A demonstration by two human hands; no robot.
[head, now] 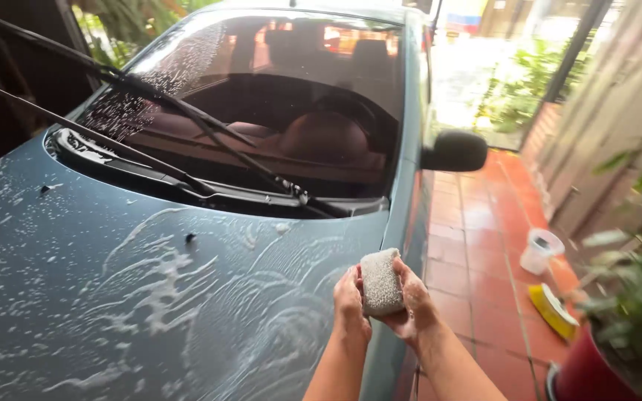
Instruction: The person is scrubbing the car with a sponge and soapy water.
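Note:
A grey-white sponge [380, 282] is squeezed between both my hands over the right edge of a soapy blue-grey car bonnet [128, 297]. My left hand [350, 303] presses its left side and my right hand [412, 301] wraps its right side and underside. Soap streaks cover the bonnet. The windscreen [284, 96] carries foam at its upper left, and both wiper arms [150, 96] are lifted off the glass.
The black wing mirror [455, 151] sticks out over a red tiled floor [477, 245]. On the tiles stand a white plastic jug [541, 251] and a yellow brush [553, 310]. A potted plant in a red pot [596, 367] fills the lower right beside a wall.

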